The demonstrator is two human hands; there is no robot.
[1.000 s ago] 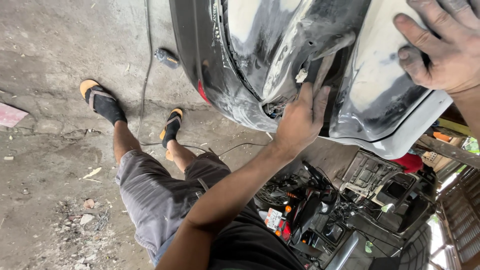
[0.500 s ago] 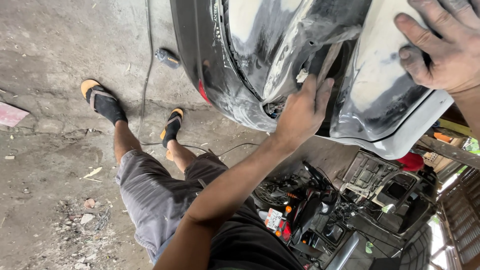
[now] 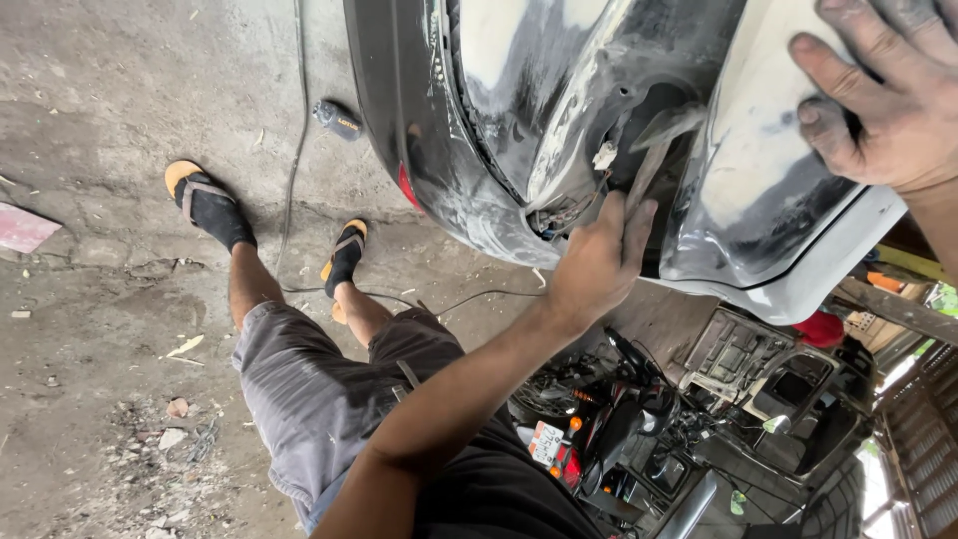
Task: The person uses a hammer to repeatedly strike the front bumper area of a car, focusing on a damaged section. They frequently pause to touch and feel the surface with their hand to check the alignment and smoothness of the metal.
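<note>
Two hands on car body panel | left hand centre frame, fingers gripping sanding strip | right hand upper right, open, flat, bracing | keep strokes even, pressure light.

Right hand cut off at one o'clock edge, car body panel cropped at twelve, left fingertips hidden inside recess.
</note>
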